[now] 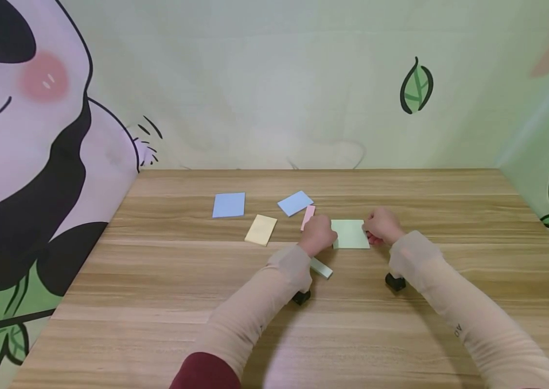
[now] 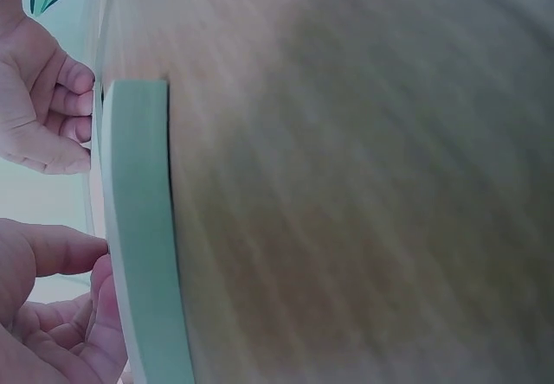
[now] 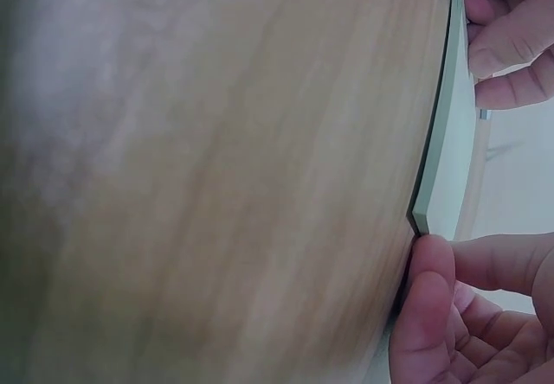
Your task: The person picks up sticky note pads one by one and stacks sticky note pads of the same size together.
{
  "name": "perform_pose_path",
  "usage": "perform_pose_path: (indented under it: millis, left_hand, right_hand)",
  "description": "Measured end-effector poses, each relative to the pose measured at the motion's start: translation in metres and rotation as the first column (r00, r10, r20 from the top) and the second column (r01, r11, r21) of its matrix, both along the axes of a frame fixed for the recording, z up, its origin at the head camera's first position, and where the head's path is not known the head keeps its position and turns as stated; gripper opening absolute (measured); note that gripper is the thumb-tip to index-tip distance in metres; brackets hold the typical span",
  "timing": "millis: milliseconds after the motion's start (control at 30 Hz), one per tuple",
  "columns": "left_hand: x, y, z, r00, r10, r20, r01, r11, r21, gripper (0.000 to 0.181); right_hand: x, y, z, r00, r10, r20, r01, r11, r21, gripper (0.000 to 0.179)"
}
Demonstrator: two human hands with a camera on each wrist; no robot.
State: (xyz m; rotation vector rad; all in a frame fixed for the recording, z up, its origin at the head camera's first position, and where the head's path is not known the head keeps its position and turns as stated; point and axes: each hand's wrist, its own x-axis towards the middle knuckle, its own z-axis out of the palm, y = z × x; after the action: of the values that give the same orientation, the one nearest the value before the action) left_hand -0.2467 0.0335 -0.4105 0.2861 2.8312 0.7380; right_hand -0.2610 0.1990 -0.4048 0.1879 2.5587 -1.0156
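Note:
A pale green square sticky-note pad (image 1: 350, 234) lies on the wooden table between my two hands. My left hand (image 1: 319, 235) pinches its left edge between thumb and fingers. At the opposite side, my right hand (image 1: 383, 226) pinches the right edge; in the right wrist view the thumb and forefinger of the right hand (image 3: 485, 310) meet at the corner of the pad (image 3: 446, 155). Below my left hand lies a narrow green sticky-note strip (image 1: 321, 268), partly behind the wrist; the same strip (image 2: 147, 220) looms large in the left wrist view. A pink strip (image 1: 308, 217) sits just beyond the left hand.
Farther left are a blue square pad (image 1: 228, 205), a yellow pad (image 1: 261, 230) and a blue rectangular pad (image 1: 295, 203). Black camera mounts (image 1: 395, 282) hang under both wrists. A wall with a painted panda (image 1: 67, 162) rises behind the table (image 1: 158, 302).

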Motion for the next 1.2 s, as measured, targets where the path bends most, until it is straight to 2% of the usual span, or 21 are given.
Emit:
perform_pose_path:
  millis: [233, 633, 900, 1100, 1200]
  left_hand:
    - [-0.001, 0.000, -0.001, 1.000, 0.004, 0.000, -0.004, 1.000, 0.005, 0.035]
    - [-0.003, 0.000, -0.003, 1.000, 0.011, 0.013, -0.011, 1.000, -0.010, 0.036]
    - [-0.001, -0.003, 0.000, 0.999, -0.023, -0.029, 0.023, 1.000, -0.003, 0.036]
    - [0.000, -0.005, 0.002, 0.999, -0.030, -0.025, 0.031, 0.999, 0.011, 0.036]
    - [0.002, -0.005, 0.005, 0.999, -0.047, -0.013, 0.048, 0.999, 0.016, 0.015]
  right_hand:
    - [-0.001, 0.001, -0.002, 1.000, 0.007, -0.010, -0.007, 1.000, -0.001, 0.011]
    - [0.000, -0.001, 0.001, 0.999, -0.023, 0.027, 0.022, 1.000, 0.020, 0.017]
    - [0.005, -0.001, 0.006, 0.999, -0.007, -0.049, 0.009, 0.998, 0.059, 0.019]
    - [0.006, -0.004, 0.008, 0.997, -0.010, -0.072, 0.014, 0.999, 0.049, 0.019]
    - [0.008, -0.006, 0.008, 0.994, 0.004, -0.106, 0.001, 0.999, 0.049, 0.020]
